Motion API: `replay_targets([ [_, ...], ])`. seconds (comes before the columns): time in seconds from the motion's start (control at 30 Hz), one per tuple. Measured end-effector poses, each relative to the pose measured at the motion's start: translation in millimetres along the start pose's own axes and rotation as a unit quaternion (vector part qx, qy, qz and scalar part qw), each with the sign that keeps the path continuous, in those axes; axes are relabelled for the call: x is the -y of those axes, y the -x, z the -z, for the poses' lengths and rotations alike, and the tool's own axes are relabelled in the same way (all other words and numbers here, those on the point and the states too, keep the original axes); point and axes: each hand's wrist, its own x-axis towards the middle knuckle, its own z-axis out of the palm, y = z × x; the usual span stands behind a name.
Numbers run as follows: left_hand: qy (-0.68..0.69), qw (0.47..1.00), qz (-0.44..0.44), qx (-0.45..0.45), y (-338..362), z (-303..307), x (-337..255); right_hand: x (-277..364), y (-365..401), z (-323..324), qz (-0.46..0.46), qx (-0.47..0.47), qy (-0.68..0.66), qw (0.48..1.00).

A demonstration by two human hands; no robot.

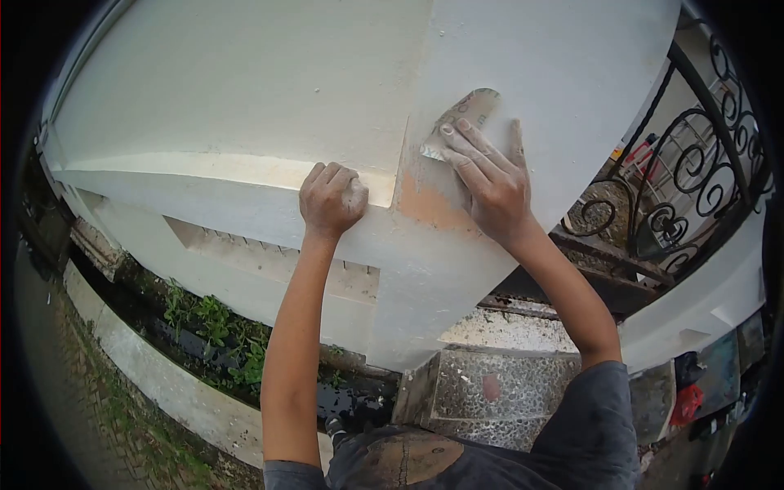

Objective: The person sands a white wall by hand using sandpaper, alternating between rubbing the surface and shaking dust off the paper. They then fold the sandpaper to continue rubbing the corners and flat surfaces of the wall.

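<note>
Basically, a curved piece of sandpaper (pixel 474 110) is lying against the white wall (pixel 563 98), just above a bare orange-brown patch (pixel 429 204), w/ printed lettering showing on its back. The R hand (pixel 490 175) is pressing on it, fingers spread fairly wide & overlapping the lower R part of the sheet, while the top end is sticking out past the fingertips. The L hand (pixel 332 200) is resting at the R end of a narrow ledge (pixel 229 166), near the patch but apart from the paper, fingers folded into a fist; can't tell if it's holding anything. Both hands are showing pale dust. Below the ledge, a long recessed slot (pixel 269 260) is running across the wall. Farther down on the L, green plants (pixel 216 322) are growing in a dark, wet ditch (pixel 359 402), w/ a pale kerb (pixel 135 347) bordering it. Btwn the arms, a pebbled slab (pixel 506 380) is sitting at the wall's foot, partly hidden by the person's dark grey shirt (pixel 588 416). On the R, a black scrollwork gate (pixel 704 96) is standing beside the wall; lower down, a red bag (pixel 688 404) is lying near a black one.
</note>
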Motion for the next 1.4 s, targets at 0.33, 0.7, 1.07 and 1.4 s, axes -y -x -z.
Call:
replay_targets([
  [0.33, 0.186, 0.967, 0.157, 0.071, 29.5, 64.3, -40.3, 145.8, 138.5, 10.6, -0.371, 0.094, -0.478, 0.791],
  [0.7, 0.421, 0.587, 0.486, 0.492, 231.1, 122.5, -116.6, 238.1, 240.0, -3.4, -0.613, 0.097, -0.678, 0.393],
  [1.07, 0.452, 0.467, 0.687, 0.325, 259.5, 154.0, -138.6, 243.3, 232.8, 1.7, -0.518, 0.213, -0.628, 0.541],
  [1.4, 0.46, 0.577, 0.64, 0.213, 181.2, 147.6, -170.7, 186.5, 195.0, 27.9, -0.524, 0.147, -0.732, 0.409],
])
